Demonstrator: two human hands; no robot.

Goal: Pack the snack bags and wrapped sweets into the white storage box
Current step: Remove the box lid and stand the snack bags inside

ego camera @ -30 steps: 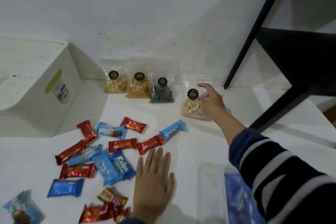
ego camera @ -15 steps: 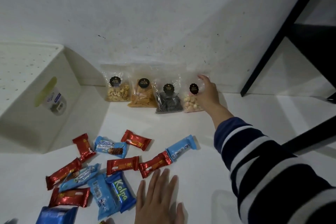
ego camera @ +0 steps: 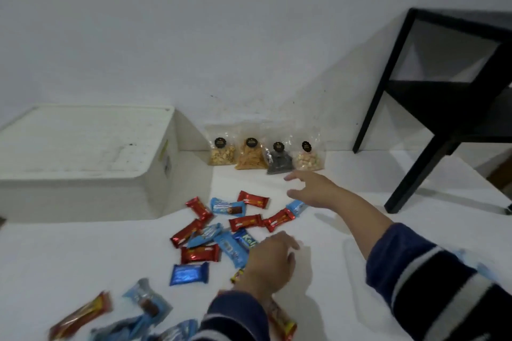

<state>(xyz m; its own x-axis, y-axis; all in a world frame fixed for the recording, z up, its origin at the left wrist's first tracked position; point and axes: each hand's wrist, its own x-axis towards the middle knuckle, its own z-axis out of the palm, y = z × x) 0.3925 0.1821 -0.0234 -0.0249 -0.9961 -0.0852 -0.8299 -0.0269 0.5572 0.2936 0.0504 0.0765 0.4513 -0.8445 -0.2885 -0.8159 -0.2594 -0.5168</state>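
Note:
The white storage box (ego camera: 83, 174) sits at the left with its lid on. Several clear snack bags lean on the wall: nuts (ego camera: 221, 151), orange sticks (ego camera: 250, 153), dark pieces (ego camera: 278, 159) and pale balls (ego camera: 309, 156). Red and blue wrapped sweets (ego camera: 221, 230) lie scattered on the white surface. My right hand (ego camera: 313, 188) hovers empty, fingers spread, just in front of the bags. My left hand (ego camera: 270, 263) hangs over the near sweets with loosely bent fingers and holds nothing.
A black table frame (ego camera: 432, 108) stands at the right against the wall. More wrappers (ego camera: 83, 313) lie at the bottom left edge. A blue item (ego camera: 482, 268) peeks out behind my right sleeve.
My right hand let go of the pale-ball bag, now leaning on the wall beside the others, and drew back. My left hand lifted off the surface. The view pulled back.

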